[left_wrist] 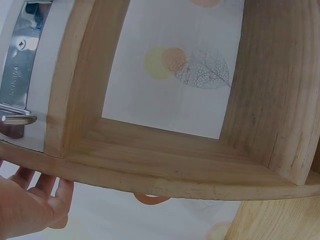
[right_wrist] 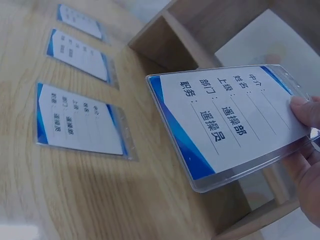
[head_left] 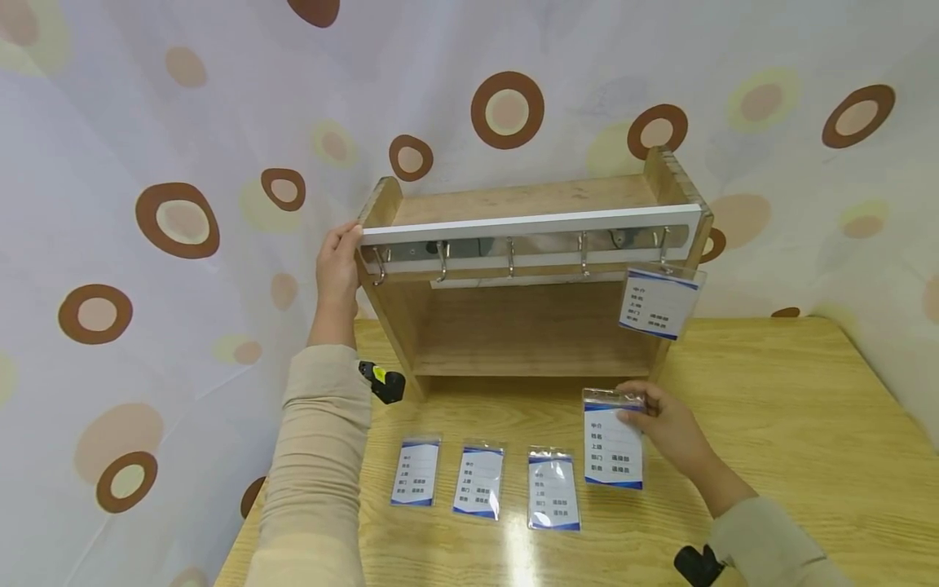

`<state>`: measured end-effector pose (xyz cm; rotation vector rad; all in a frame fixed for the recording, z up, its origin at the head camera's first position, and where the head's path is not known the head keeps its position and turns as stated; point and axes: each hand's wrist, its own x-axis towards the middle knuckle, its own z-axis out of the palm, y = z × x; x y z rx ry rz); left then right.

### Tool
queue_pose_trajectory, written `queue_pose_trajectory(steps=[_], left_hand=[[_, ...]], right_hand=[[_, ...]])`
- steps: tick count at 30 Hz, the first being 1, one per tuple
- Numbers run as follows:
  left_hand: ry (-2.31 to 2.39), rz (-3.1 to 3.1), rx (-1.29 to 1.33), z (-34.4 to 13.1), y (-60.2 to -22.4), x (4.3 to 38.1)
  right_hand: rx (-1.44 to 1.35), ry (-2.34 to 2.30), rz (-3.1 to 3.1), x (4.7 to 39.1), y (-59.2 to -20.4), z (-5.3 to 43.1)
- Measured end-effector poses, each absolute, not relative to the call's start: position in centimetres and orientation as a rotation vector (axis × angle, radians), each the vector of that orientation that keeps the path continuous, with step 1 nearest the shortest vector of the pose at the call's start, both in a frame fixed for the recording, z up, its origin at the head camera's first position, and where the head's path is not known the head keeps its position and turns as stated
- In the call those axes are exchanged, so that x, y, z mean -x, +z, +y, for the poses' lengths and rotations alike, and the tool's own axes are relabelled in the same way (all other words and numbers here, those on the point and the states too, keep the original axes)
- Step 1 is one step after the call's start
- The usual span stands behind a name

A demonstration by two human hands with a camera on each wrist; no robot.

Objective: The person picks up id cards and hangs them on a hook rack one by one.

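Note:
In the head view my left hand point(head_left: 339, 269) holds the upper left corner of a wooden shelf point(head_left: 531, 326). Its bent fingers point(left_wrist: 49, 192) lie against the outer side panel in the left wrist view; the thumb is hidden there. My right hand point(head_left: 671, 432) pinches a clear-sleeved name badge point(head_left: 613, 440) by its slotted end, thumb on the printed face. This badge is raised off the table in front of the shelf. Another badge point(head_left: 660, 303) hangs from the rightmost hook point(head_left: 664, 243) of the hook rail point(head_left: 484, 246) along the shelf's top front.
Three more badges, a left one point(head_left: 415, 471), a middle one point(head_left: 479, 481) and a right one point(head_left: 553, 491), lie in a row on the wooden table point(head_left: 792, 440). The other hooks on the rail carry nothing. A patterned curtain point(head_left: 242, 122) stands behind the shelf.

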<state>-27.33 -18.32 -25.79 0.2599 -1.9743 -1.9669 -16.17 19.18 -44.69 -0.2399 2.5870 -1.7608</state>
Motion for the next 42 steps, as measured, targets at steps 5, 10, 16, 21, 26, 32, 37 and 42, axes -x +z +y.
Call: queue_pose_trajectory(steps=[5, 10, 16, 21, 26, 32, 37, 42], left_hand=[[-1.952, -1.982, -0.265, -18.4, -25.6, 27.3], [-1.937, -1.999, -0.271, -18.5, -25.6, 27.3], [-1.934, -2.009, -0.272, -18.6, -25.6, 27.3], [-1.954, -1.986, -0.263, -18.6, -25.6, 27.3], [-1.976, -1.974, -0.249, -18.5, -25.7, 27.4], [-1.969, -1.980, -0.249, -18.4, -25.7, 27.3], [-1.965, -1.978, -0.239, -18.4, -25.7, 27.4], [-1.957, -1.980, -0.241, -18.4, -25.8, 27.4]], right_hand=[[0.264, -1.767, 2.642, 16.3, -43.2, 19.0], [0.360, -1.797, 2.686, 16.7, -41.6, 18.9], [0.429, -1.815, 2.679, 17.4, -39.6, 18.4], [0.419, -1.866, 2.621, 17.9, -38.1, 17.7], [0.448, -1.877, 2.662, 18.2, -36.8, 17.3], [0.441, -1.848, 2.740, 18.4, -35.5, 17.1], [0.468, -1.885, 2.768, 18.7, -34.4, 16.9], [0.497, -1.932, 2.770, 19.2, -33.7, 16.6]])
